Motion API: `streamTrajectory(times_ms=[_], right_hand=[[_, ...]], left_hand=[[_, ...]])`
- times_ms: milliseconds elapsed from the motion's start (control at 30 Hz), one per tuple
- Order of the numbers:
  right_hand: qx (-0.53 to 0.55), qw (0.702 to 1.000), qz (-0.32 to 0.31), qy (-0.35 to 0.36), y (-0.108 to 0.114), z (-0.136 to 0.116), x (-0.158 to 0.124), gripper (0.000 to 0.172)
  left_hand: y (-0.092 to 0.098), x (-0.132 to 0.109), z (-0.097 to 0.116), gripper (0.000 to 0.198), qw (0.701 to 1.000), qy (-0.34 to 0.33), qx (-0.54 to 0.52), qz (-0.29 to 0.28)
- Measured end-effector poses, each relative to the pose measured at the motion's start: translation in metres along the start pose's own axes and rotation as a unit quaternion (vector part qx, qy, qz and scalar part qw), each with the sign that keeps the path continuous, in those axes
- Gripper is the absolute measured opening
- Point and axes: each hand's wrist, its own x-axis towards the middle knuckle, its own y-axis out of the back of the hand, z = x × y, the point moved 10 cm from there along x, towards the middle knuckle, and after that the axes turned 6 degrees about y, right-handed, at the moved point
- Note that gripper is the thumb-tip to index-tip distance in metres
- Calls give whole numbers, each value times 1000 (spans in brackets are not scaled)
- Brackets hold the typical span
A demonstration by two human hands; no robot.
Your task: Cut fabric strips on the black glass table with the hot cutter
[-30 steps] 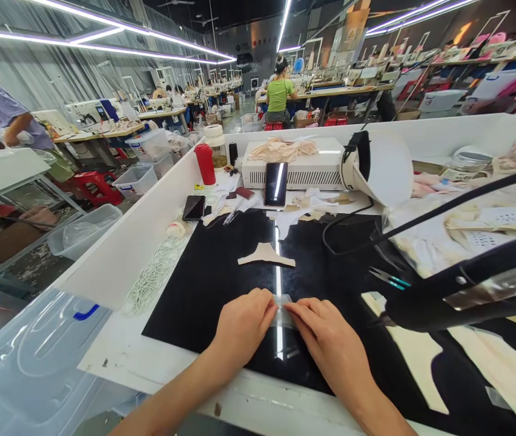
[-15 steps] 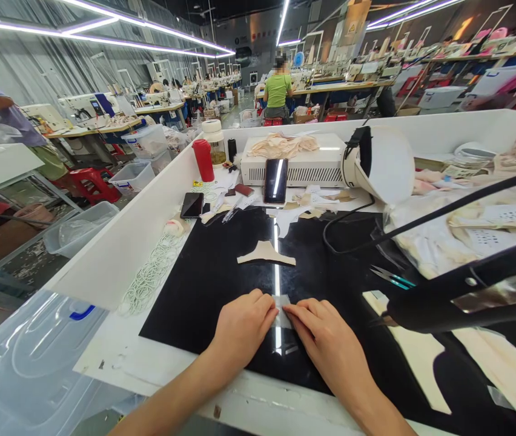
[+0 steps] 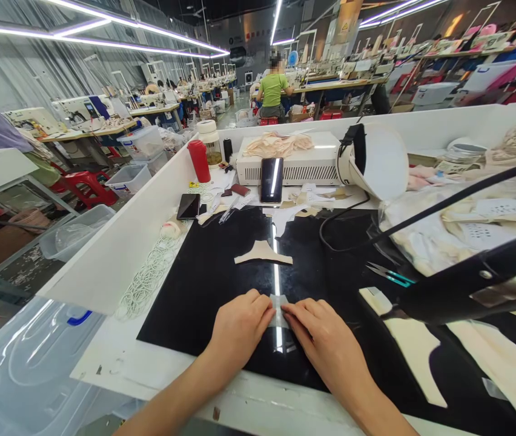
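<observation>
Both my hands are close together over the black glossy sheet (image 3: 203,290), near its front edge. A small translucent whitish piece (image 3: 278,310) lies between them. My left hand (image 3: 243,324) has its fingers pinched at the left side of this piece. At the right side, my right hand (image 3: 324,332) is closed in a pinch on it. Beyond my hands, a cream fabric piece (image 3: 262,252) with a raised middle lies flat. Long cream pieces (image 3: 415,348) rest to the right.
Teal-handled tweezers (image 3: 390,275) and a black arm (image 3: 476,281) are at the right. A phone (image 3: 271,180) leans on a white box (image 3: 294,172). Pale cord (image 3: 146,281) lies left, near a red cup (image 3: 199,161). A person (image 3: 272,91) sits far ahead.
The view has shifted slightly to the right. My hands keep nearly the same pose at the translucent piece. The person at the far left is now less visible.
</observation>
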Motion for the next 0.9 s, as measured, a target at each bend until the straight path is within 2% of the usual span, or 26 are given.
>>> streamTrajectory(times_ms=[233,333,433,600,900], right_hand=[[-1,1000,1,-3,2,0,2,36],[-1,1000,2,-7,2,-1,2,35],[-6,1000,4,-8,2,-2,2,36],[-26,1000,0,5,3,-4,3,42],[-27,1000,-2,-3,2,-3,0,39]], left_hand=[[6,-1,6,21,999,-22,19,27],[16,-3,17,24,995,-64,22,67],[23,-6,30,23,989,-118,-23,91],[22,-9,42,21,978,-176,-57,91],[21,-13,44,24,975,-195,-37,103]])
